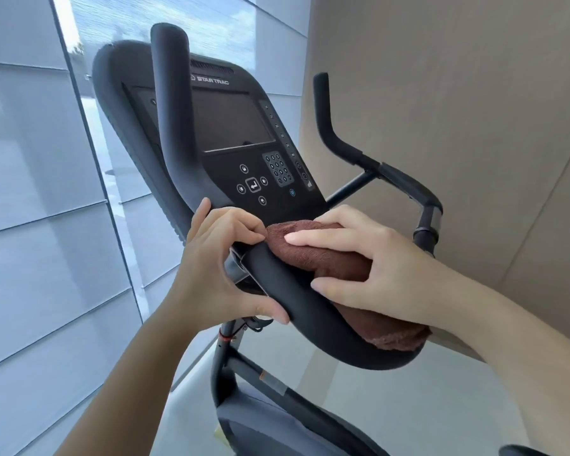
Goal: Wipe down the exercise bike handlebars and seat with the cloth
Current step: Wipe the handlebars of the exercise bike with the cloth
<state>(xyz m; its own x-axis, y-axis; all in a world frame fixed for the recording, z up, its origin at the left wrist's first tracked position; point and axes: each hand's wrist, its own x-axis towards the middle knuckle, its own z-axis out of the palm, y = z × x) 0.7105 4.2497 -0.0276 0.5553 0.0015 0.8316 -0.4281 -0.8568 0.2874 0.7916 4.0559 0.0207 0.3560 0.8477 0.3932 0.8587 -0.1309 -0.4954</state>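
Left hand and right hand on handlebar, frame centre.
Left fingers curl round the bare bar; right hand clasps the brown cloth against it, just below the console.

Grey window blind, beige wall panels, pale floor

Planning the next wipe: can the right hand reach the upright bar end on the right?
Probably yes: the right hand holds the cloth on the near handlebar, and nothing stands between it and that upright bar end.
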